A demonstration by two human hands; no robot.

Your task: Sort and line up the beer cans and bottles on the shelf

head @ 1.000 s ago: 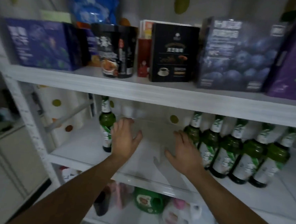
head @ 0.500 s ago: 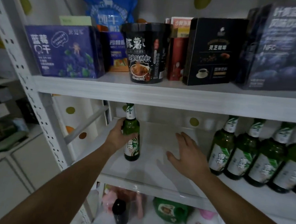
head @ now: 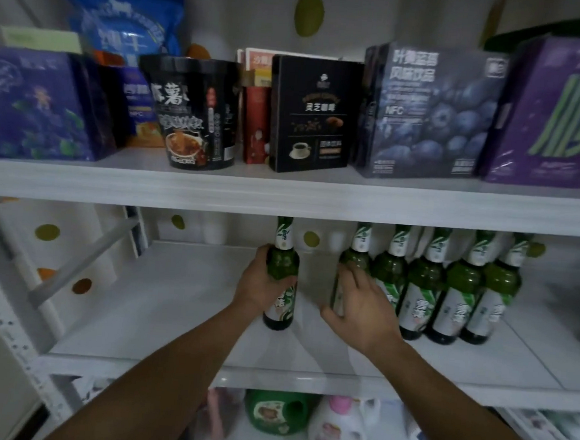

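On the white middle shelf [head: 158, 317] my left hand [head: 260, 283] grips a green beer bottle [head: 279, 308] with a white and green label, upright, a short gap left of a row. The row holds several matching green bottles [head: 455, 293] standing side by side toward the right. My right hand [head: 361, 307] lies with spread fingers against the leftmost bottle of the row [head: 354, 255], hiding its lower body. No cans are in view.
The upper shelf carries a black noodle cup [head: 194, 113], a black coffee box [head: 313, 115], blue and purple boxes [head: 430, 112]. Below stand a green jug [head: 275, 414] and a white detergent bottle [head: 332, 432]. A perforated white upright [head: 6, 323] borders the left.
My left hand has carried the single bottle rightward, close to the row. My right hand has moved from the bare shelf onto the row's leftmost bottle.
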